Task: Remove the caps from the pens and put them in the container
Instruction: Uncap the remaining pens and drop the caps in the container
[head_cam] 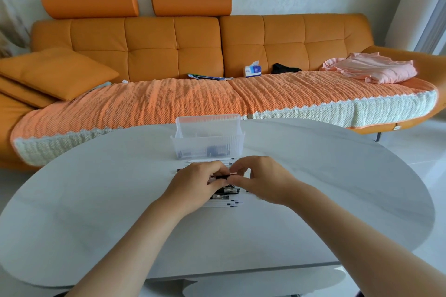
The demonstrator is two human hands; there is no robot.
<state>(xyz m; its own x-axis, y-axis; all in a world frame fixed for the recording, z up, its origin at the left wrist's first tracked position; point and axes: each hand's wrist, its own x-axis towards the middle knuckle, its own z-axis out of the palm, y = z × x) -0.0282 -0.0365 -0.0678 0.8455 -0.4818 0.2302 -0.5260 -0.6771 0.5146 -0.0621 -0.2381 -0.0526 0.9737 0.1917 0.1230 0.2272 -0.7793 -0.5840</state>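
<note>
Both hands meet over the middle of the white oval bench (96, 200). The left hand (199, 184) and the right hand (261, 181) have their fingers curled and clamped on the same pen (222, 177), a short dark stretch of which shows between them. The left hand grips it from nine o'clock and the right pinches it from three o'clock. The hands hide whether its cap is on or off. Directly under the hands, towards six o'clock, lies a heap of pens (226, 199) with white barrels and dark ends, resting on the bench. A few more white pens (212, 160) lie just beyond the knuckles. At twelve o'clock from the hands, near them, a clear plastic container (207, 138) stands upright on the bench, with some small dark pieces at its bottom. Behind the bench runs an orange sofa (149, 48) under a ribbed orange cover (169, 101). On its seat, from ten o'clock to two o'clock, are a cushion (55, 72), some booklets (210, 76), a tissue box (253, 70), a black item (284, 69) and a pink garment (371, 70).
</note>
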